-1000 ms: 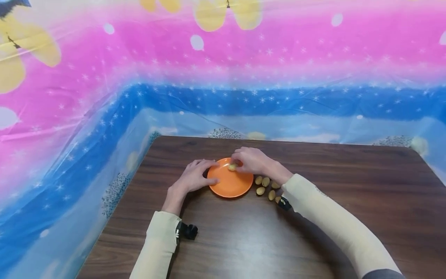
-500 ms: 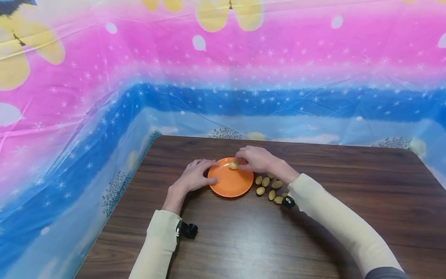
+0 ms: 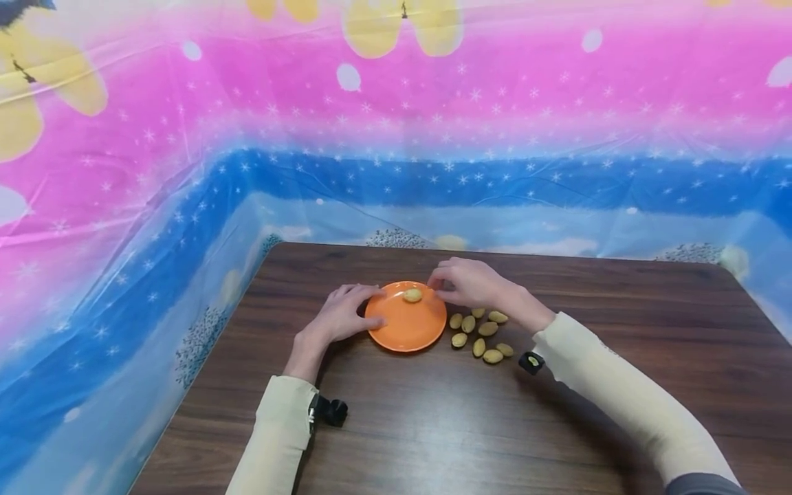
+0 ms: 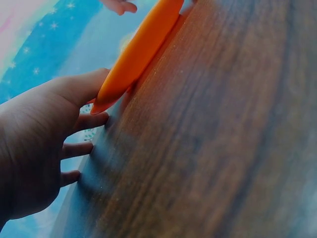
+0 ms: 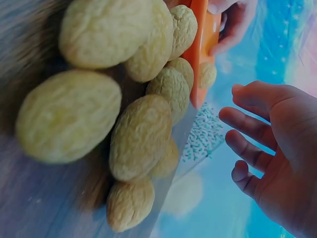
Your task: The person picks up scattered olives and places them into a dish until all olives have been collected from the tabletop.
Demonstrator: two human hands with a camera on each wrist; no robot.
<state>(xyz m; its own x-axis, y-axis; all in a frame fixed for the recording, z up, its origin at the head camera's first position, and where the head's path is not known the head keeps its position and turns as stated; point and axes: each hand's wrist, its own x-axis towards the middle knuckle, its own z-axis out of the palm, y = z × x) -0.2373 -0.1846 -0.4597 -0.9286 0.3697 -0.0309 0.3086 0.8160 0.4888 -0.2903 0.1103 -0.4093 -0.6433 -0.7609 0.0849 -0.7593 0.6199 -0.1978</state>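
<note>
One wrinkled yellow-brown oval nut lies on the upper part of the orange plate. At the plate's left side, the left hand grips the rim; the left wrist view shows the thumb of this hand against the plate. The right hand is by the plate's upper right edge. In the right wrist view, that hand has spread, slightly bent fingers and nothing in them. Several similar nuts lie right of the plate, seen large as wrinkled ovals in the right wrist view.
The dark wooden table carries the plate and nuts. Behind it and at its left hangs a pink and blue patterned cloth. Small black devices sit at both wrists, the right one close to the loose nuts.
The right hand has let go of the nut on the plate and moved right to the plate's edge. More loose nuts are uncovered. The left hand has stayed at the rim.
</note>
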